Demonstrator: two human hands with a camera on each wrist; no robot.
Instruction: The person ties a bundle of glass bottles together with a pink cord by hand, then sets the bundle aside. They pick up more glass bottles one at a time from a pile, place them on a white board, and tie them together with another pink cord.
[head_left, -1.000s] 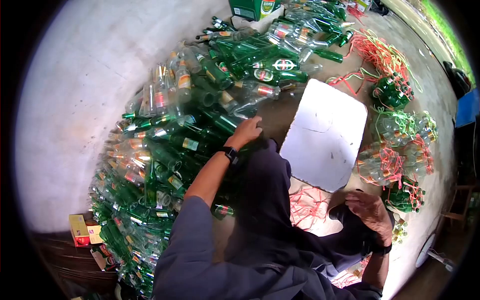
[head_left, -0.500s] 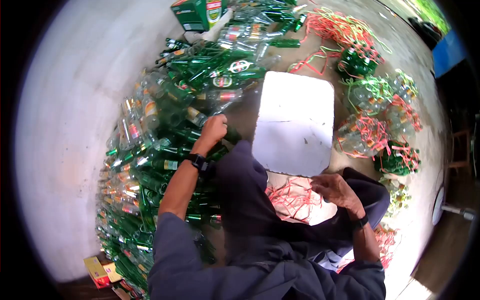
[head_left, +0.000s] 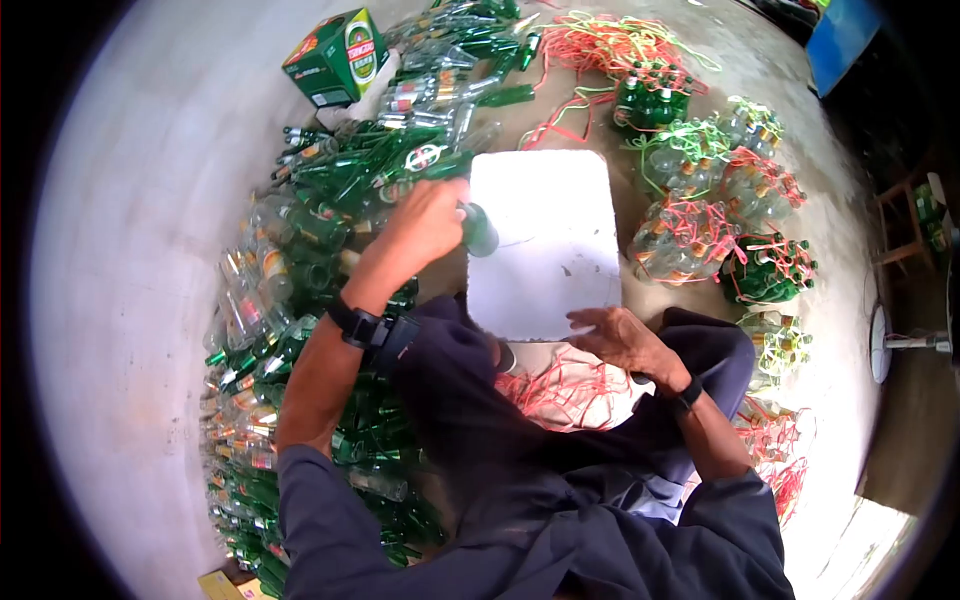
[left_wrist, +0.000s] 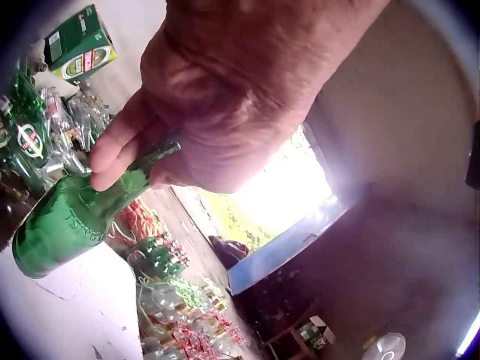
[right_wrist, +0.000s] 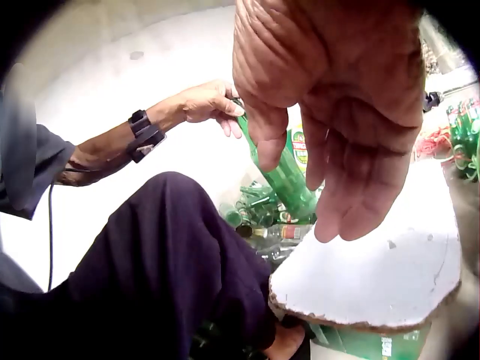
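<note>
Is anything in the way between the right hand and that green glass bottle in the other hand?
Nothing visible is. The left hand holds the green glass bottle by its neck, and in the head view only the bare white board shows between it and the right hand.

The left arm (head_left: 325,390) is stretching forward and slanting inward from the elbow. At its end the left hand (head_left: 422,222) is gripping, the fingers bending and pinching in toward the thumb. The right arm (head_left: 722,435) is lying nearer the torso, its forearm angling forward and inward. The right hand (head_left: 628,342) is hanging relaxed and holding nothing, its fingers extending loosely and its thumb standing apart from them.
</note>
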